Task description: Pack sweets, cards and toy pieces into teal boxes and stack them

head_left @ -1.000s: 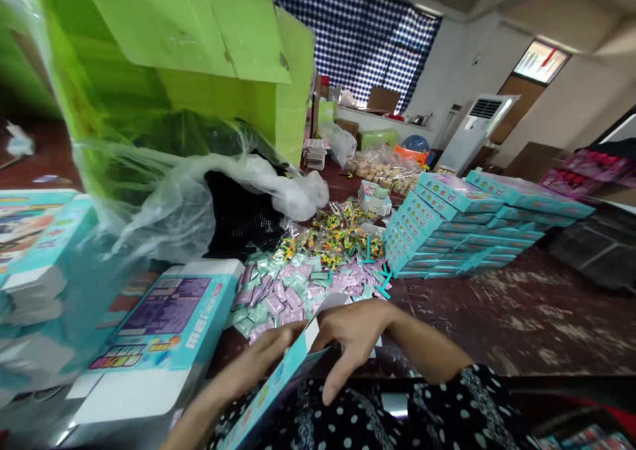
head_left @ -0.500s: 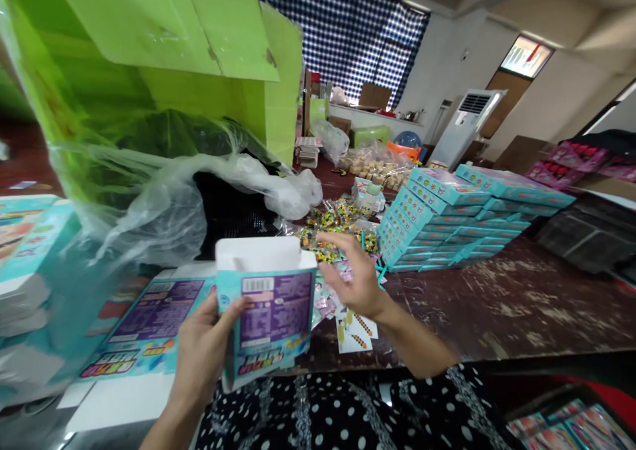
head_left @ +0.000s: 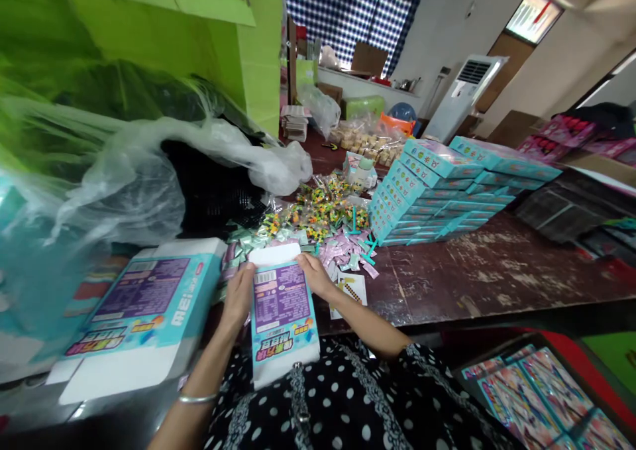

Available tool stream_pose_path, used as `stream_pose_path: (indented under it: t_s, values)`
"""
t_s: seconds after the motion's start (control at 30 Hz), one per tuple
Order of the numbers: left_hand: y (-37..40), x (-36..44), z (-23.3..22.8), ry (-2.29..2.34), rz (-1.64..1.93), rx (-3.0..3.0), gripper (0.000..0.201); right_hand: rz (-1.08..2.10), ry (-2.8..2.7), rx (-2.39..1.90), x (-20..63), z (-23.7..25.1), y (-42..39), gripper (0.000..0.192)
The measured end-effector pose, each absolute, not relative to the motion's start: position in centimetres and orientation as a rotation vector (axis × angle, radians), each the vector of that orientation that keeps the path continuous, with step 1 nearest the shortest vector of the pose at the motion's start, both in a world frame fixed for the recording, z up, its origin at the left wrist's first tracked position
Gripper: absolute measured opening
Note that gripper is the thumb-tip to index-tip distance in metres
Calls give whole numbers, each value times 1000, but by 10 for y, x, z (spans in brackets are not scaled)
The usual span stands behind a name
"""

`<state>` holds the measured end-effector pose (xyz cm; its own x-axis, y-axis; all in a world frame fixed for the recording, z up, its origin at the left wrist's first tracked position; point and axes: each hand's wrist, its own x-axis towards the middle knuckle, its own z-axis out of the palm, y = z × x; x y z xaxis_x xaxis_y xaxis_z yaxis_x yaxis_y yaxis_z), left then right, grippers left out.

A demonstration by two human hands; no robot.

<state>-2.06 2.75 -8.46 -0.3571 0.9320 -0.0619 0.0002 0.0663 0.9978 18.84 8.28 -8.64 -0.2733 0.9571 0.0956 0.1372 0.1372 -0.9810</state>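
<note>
A teal and purple cardboard box [head_left: 281,304] is held upright against my front, its printed back facing me and a white flap up at the top. My left hand [head_left: 241,294] grips its upper left edge. At the upper right edge, my right hand [head_left: 315,276] is closed on the same box, with fingertips partly hidden behind it. Just beyond the box lie small pink sachets [head_left: 342,251], pale green sachets [head_left: 248,241] and clear bags of colourful pieces [head_left: 318,215]. A printed white card [head_left: 350,291] lies beside my right forearm.
Matching unfilled-looking boxes [head_left: 149,297] lie at the left. A stack of teal boxes [head_left: 422,191] stands on the brown table [head_left: 447,278] at right. Clear plastic [head_left: 134,171] drapes from a green carton [head_left: 258,59]. Lower right, a container holds printed packs [head_left: 536,390].
My right hand, open and apart from the box before, now grips its upper right edge. The box has turned to face me squarely. The view has shifted.
</note>
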Motion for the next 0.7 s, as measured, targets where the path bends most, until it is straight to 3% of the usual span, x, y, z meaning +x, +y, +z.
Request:
stream_pose_path:
  t_s: [0.17, 0.3, 0.43, 0.57, 0.7]
  values:
    - [21, -10, -97, 1550, 1616, 905, 50, 1118, -1406, -1085, 178, -95, 76, 52]
    - [17, -14, -94, 1572, 1727, 834, 43, 1184, -1355, -1065, 174, -83, 74, 58]
    - [12, -35, -76, 1483, 1533, 860, 41, 1328, -1573, -1030, 180, -61, 81, 60]
    - [4, -49, -49, 1295, 1298, 1049, 35, 1534, -1866, -845, 192, -31, 93, 36]
    - [-7, -42, -32, 1377, 1315, 1129, 35, 1601, -2110, -838, 201, -6, 99, 35]
